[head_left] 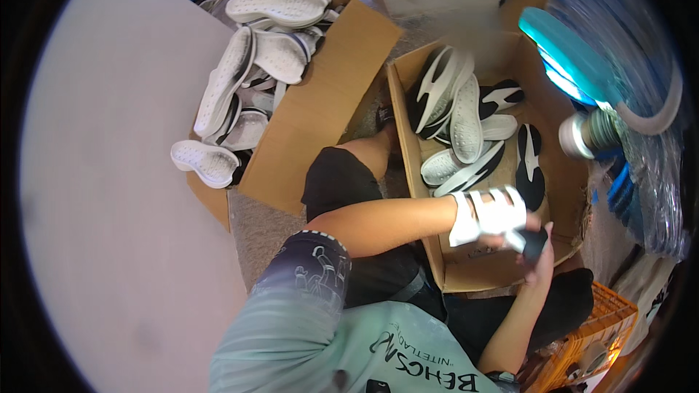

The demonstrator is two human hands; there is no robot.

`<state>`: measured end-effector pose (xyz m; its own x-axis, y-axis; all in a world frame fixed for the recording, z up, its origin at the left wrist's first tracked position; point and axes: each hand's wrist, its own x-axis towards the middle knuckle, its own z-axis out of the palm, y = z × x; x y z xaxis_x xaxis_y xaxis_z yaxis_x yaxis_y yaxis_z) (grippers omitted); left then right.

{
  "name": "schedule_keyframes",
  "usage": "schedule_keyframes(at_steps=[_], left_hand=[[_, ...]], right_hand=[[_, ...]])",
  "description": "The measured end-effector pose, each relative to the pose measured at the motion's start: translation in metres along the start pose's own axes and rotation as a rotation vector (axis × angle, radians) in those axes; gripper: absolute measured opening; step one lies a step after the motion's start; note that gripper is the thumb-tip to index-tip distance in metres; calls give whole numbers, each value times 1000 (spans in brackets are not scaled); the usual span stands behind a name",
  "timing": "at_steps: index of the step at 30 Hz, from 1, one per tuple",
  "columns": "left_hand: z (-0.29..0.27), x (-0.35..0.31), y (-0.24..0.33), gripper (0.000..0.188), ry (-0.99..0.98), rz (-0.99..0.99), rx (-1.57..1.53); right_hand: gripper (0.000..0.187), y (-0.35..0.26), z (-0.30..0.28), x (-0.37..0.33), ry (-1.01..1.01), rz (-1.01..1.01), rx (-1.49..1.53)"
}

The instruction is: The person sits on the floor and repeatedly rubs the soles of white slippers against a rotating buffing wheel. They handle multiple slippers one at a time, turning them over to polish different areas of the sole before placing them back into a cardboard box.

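My left hand (499, 220) reaches over the near edge of an open cardboard box (466, 278), with a white strapped covering around its wrist and back. Its fingers are smeared by motion beside a small black-and-white shoe sole (534, 244), seen end-on. My right hand (539, 271) comes up from below, closed around that same sole. Inside the box lie several white-and-black shoe soles (467, 118), some stacked at its left side. One black sole with a white stripe (530, 167) lies apart on the right.
A second cardboard box (324, 94) at the left is heaped with white soles (277, 6). A teal lamp (571, 51) shines from the upper right, before clear plastic wrapping (619, 36). An orange crate (608, 320) stands at the lower right. A pale wall-like surface (124, 175) fills the left.
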<state>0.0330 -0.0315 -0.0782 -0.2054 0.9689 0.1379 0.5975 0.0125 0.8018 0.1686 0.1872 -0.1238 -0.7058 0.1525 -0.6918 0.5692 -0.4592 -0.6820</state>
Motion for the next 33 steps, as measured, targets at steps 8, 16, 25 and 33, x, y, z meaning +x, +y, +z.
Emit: schedule_keyframes(at_steps=[8, 16, 25, 33], left_hand=[[-59, 0, -52, 33, 889, -152, -1098], [-61, 12, 25, 46, 819, -86, -1752], [-29, 27, 5, 52, 697, 309, -1595], [-32, 36, 24, 59, 836, -17, -1738]], right_hand=[[78, -39, 102, -45, -320, -430, 19], [83, -114, 135, -138, -127, -435, 198], [84, -112, 93, -152, -354, -372, 95], [86, -103, 71, -160, -294, -396, 80]])
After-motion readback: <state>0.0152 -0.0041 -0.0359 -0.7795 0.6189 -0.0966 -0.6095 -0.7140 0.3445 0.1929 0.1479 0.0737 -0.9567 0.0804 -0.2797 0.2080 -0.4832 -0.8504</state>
